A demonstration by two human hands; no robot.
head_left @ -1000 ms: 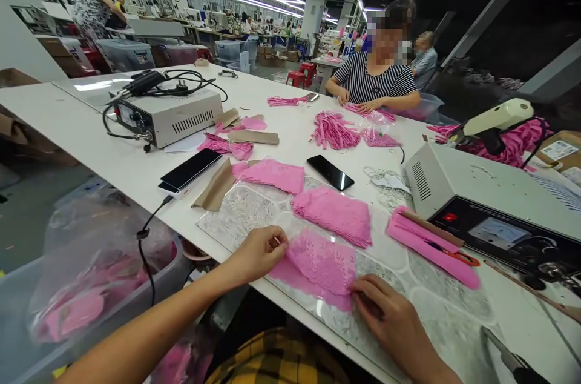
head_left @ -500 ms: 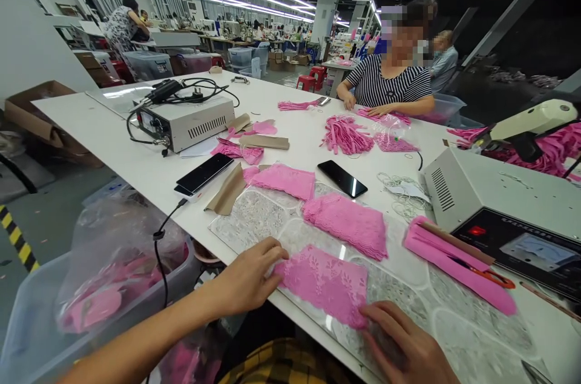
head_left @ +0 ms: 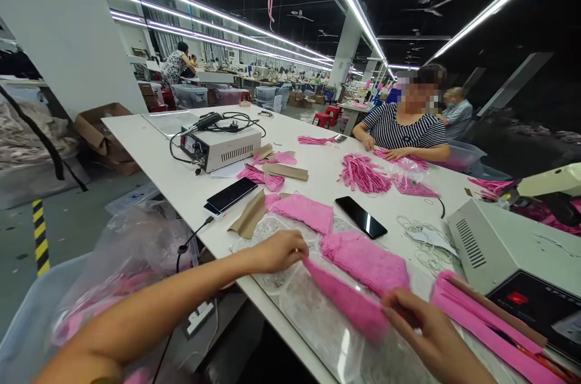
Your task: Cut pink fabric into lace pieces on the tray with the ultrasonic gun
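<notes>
A pink lace fabric piece (head_left: 347, 299) is stretched between my two hands, tilted and blurred along its lower edge. My left hand (head_left: 284, 251) pinches its left corner, while my right hand (head_left: 415, 317) grips the right end between thumb and fingers. Just behind it lies a stack of pink lace pieces (head_left: 365, 260). Farther back is another pink lace stack (head_left: 304, 211). Under these spreads a patterned clear mat (head_left: 313, 326). To the right of my right hand is a folded pink fabric bundle (head_left: 481, 311) with orange-handled scissors (head_left: 535, 360) on it.
A black phone (head_left: 362, 217) lies behind the stacks, another phone (head_left: 231, 195) at left. A grey machine box (head_left: 512, 238) stands at right, a smaller one (head_left: 231, 151) at back left. Pink straps (head_left: 363, 173) lie near a co-worker in a striped top (head_left: 403, 126). A plastic bin (head_left: 40, 305) sits lower left.
The lace piece lay flat on the mat; now both hands have lifted and tilted it, bringing it close to the stack behind. The head view has swung left and up.
</notes>
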